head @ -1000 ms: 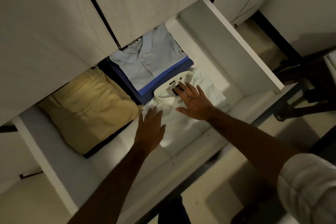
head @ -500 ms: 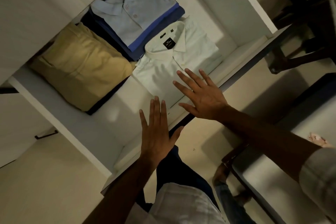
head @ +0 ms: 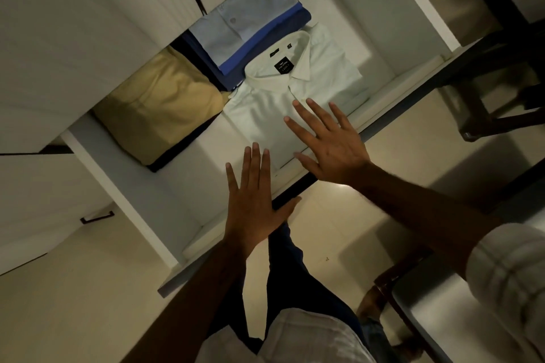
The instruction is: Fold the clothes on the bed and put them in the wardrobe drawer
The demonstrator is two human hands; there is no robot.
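Note:
The wardrobe drawer (head: 138, 203) stands pulled out, its front rail running from lower left to upper right. Inside lie a folded white collared shirt (head: 295, 88) near the front, a folded light blue polo on a dark blue stack (head: 247, 29) behind it, and a folded tan garment (head: 159, 106) to the left. My left hand (head: 253, 200) hovers flat with straight fingers over the drawer's front rail, holding nothing. My right hand (head: 327, 141) is spread open just above the white shirt's near end; whether it touches the shirt is unclear.
White wardrobe doors (head: 88, 38) overhang the back of the drawer. A dark chair frame (head: 501, 91) stands at the right on the pale floor (head: 354, 230). A lower drawer handle (head: 97, 216) shows at the left. A pale surface edge (head: 427, 318) sits at the lower right.
Both hands have drawn back from the white shirt toward the drawer's front rail, leaving it lying flat in the drawer. The view has pulled up and away.

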